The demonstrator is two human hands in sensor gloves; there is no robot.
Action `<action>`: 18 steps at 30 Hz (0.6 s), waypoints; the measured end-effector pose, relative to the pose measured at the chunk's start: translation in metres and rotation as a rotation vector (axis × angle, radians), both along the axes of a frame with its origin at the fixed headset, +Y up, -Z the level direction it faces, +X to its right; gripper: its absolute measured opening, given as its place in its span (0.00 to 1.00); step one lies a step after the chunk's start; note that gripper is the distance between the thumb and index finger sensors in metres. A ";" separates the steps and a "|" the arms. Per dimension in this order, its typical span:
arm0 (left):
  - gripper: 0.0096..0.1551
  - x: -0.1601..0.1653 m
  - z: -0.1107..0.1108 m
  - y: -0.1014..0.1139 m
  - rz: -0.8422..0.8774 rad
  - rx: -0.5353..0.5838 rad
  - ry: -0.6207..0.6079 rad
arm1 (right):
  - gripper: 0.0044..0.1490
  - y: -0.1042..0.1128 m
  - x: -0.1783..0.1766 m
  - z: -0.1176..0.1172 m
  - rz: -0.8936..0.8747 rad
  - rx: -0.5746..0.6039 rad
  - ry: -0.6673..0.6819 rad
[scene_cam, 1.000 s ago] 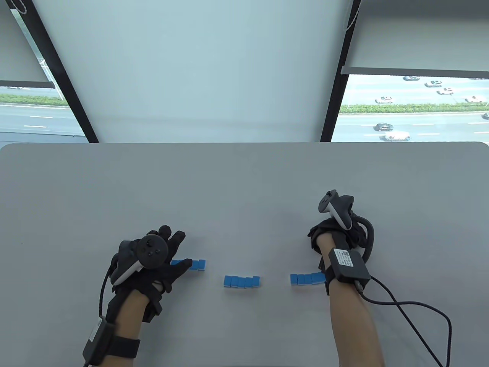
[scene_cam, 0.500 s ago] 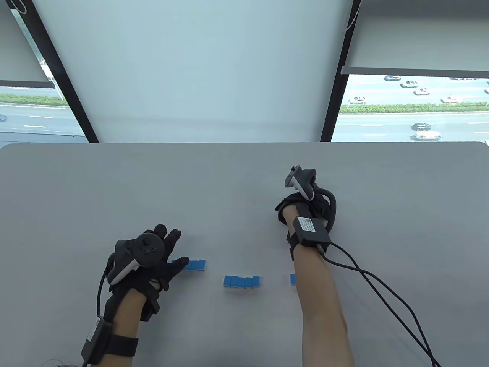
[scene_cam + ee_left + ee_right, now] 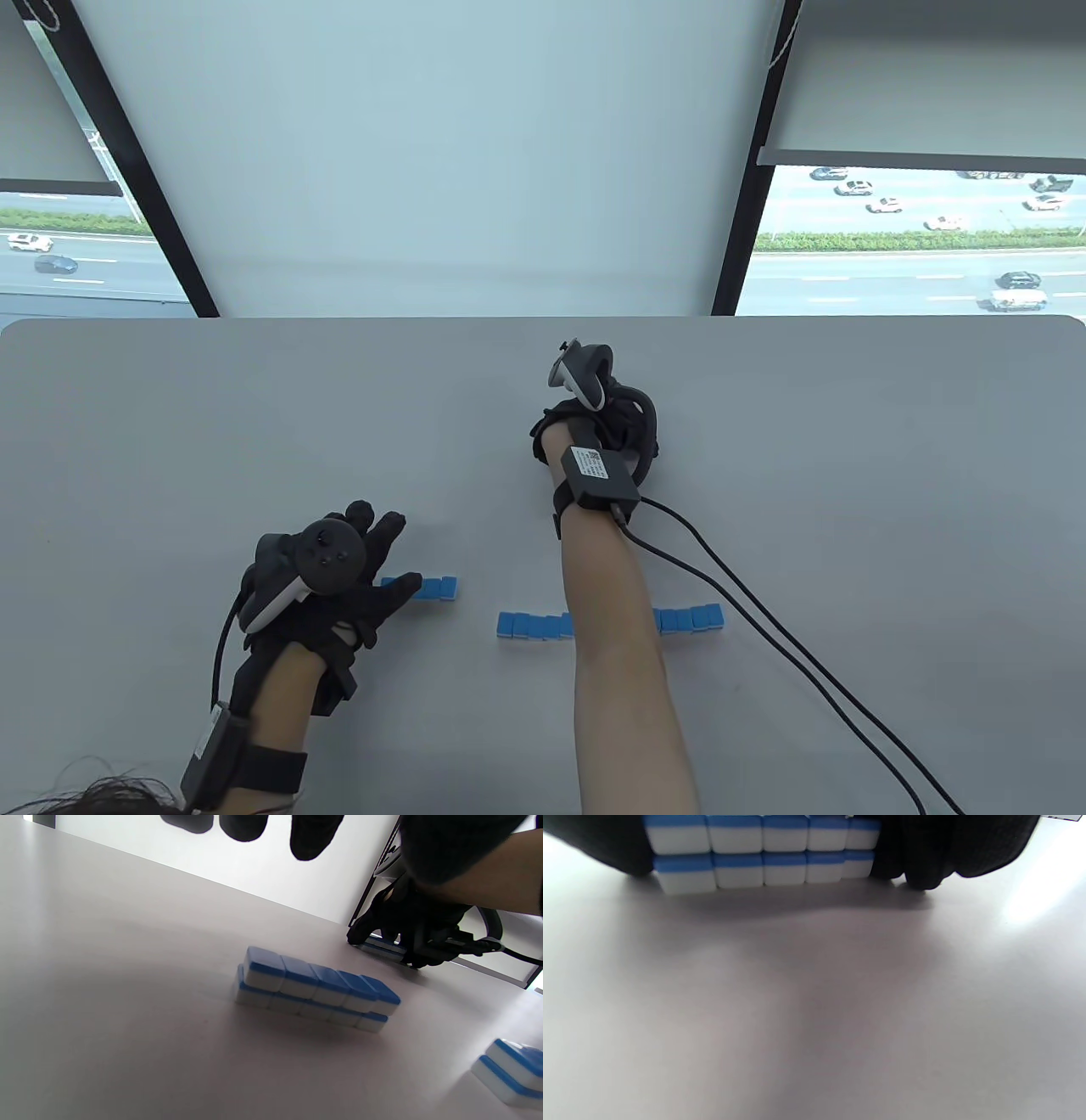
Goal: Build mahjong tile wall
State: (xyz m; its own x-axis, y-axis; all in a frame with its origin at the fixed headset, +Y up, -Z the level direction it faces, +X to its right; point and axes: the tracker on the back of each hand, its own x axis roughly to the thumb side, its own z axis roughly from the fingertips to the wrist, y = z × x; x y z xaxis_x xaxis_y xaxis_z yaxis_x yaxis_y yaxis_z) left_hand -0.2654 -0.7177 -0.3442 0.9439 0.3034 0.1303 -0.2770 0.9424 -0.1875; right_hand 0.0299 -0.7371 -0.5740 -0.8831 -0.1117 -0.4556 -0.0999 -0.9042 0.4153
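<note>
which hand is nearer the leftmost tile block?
Left. The left hand lies over the leftmost tile block; the right hand is farther up the table, holding another block.

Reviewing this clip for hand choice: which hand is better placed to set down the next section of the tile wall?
Right. The right hand already holds a two-layer block of tiles in its grip, far out on the table. The left hand rests flat beside the left-end tiles, holding nothing.
</note>
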 end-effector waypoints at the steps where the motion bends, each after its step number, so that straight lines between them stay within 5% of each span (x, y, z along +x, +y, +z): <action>1: 0.50 0.000 0.000 0.001 -0.006 0.006 -0.001 | 0.70 0.002 -0.001 0.000 0.002 -0.002 -0.005; 18: 0.50 0.002 0.001 -0.001 -0.006 -0.003 -0.001 | 0.72 0.021 0.005 0.013 -0.063 -0.041 -0.024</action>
